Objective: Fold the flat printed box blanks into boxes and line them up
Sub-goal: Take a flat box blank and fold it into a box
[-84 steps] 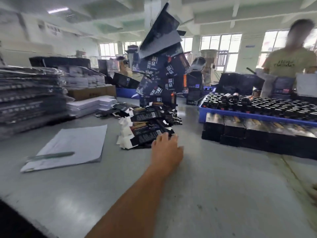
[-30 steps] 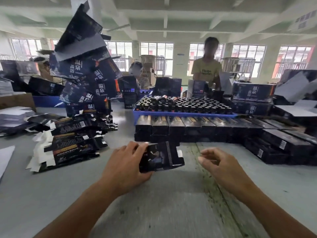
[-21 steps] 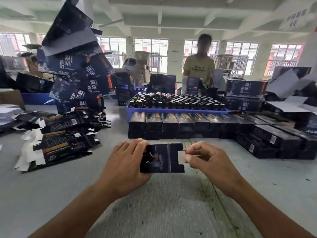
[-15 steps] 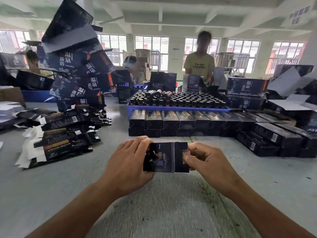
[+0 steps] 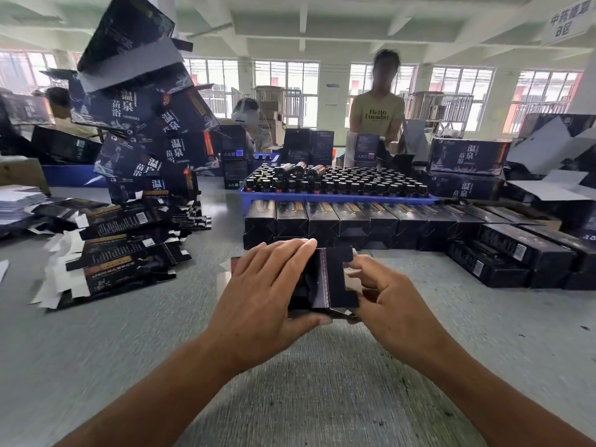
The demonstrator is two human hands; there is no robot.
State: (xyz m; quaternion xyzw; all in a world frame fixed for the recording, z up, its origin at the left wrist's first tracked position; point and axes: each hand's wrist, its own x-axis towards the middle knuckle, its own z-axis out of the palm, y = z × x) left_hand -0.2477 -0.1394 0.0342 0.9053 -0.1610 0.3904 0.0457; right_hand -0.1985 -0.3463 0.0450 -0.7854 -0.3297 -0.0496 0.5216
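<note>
Two bare hands hold one dark printed cardboard box blank (image 5: 325,280), partly opened, above the grey worktop (image 5: 322,382) at centre frame. Left hand (image 5: 267,295): fingers laid over the top of the blank, thumb curled beneath its near edge, grasping it. Right hand (image 5: 383,295): fingers (image 5: 358,266) curled against the notched end flap on the blank's right side, gripping that end. One loose pile of flat dark box blanks with white tabs (image 5: 106,253), lying on the worktop to the left, well apart from the hands. One leaning tower of larger dark printed cartons with white lettering (image 5: 148,124), standing behind that pile. One row of folded dark glossy boxes (image 5: 354,221), set side by side just beyond the held blank, continuing to the right into a lower group of dark boxes bearing barcode labels (image 5: 516,253). One blue plastic tray (image 5: 338,197) behind the row, filled with dark-capped bottles (image 5: 338,183). One person in a yellow printed T-shirt (image 5: 377,114) standing at the far side of the worktop. One stack of white sheets (image 5: 16,204) at the left edge.
</note>
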